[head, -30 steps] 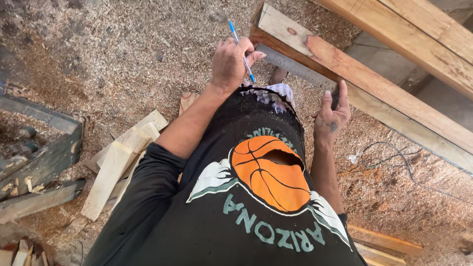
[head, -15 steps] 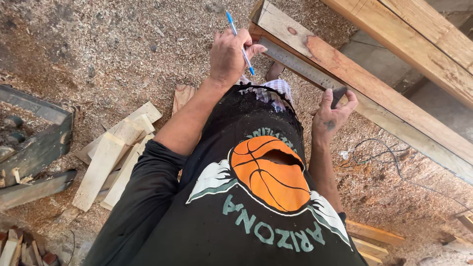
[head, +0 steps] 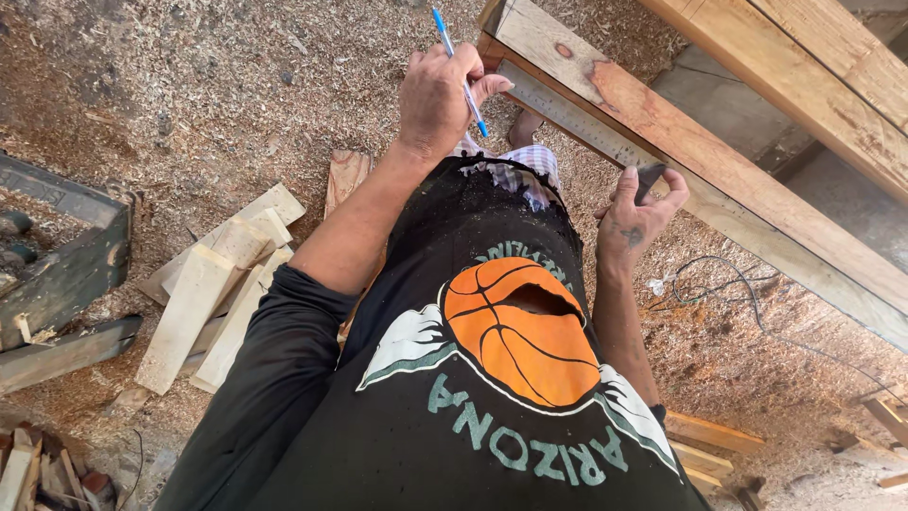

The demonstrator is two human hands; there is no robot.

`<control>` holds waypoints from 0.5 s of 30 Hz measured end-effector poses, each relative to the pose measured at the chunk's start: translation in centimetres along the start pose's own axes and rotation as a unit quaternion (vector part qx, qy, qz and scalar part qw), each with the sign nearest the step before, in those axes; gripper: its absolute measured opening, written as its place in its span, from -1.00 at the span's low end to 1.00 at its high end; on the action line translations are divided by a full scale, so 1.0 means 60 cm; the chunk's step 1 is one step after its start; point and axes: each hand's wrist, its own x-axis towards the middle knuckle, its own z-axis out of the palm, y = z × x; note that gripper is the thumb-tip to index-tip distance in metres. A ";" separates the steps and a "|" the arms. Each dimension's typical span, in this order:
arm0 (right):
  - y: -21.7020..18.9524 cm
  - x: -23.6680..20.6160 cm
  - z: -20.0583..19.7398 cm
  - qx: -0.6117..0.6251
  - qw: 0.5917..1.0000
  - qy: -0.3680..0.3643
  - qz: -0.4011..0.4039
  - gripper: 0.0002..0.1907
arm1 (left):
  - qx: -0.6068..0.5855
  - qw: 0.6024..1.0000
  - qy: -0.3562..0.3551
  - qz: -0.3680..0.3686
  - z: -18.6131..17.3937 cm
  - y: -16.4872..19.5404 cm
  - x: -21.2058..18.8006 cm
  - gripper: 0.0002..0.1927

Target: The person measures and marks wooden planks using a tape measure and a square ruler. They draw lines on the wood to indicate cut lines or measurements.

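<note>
Fingers of the left hand [head: 440, 95] curled tight round a blue pen [head: 461, 68] above the plank [head: 681, 142], right hand [head: 636, 216] pinching the metal ruler [head: 577, 118] lying along that plank

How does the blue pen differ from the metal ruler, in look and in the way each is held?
The blue pen is short and thin; the metal ruler is long, flat and grey. The blue pen stands tilted in the left hand, above the wood; the metal ruler lies along the wooden plank, and the right hand pinches its near end. Both are slim, and one hand holds each.
</note>
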 end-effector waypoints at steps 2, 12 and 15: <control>-0.002 0.000 0.000 -0.016 1.000 0.007 0.008 -0.53 | 0.001 1.000 -0.016 -0.009 0.003 -0.003 -0.002 -0.52; 0.008 0.005 -0.004 0.009 1.000 0.012 0.006 -0.51 | -0.195 0.979 0.056 0.026 -0.024 0.033 0.009 -0.52; 0.010 0.004 -0.006 0.005 1.000 0.014 0.009 -0.53 | -0.326 0.944 -0.017 0.049 -0.040 0.068 0.011 -0.61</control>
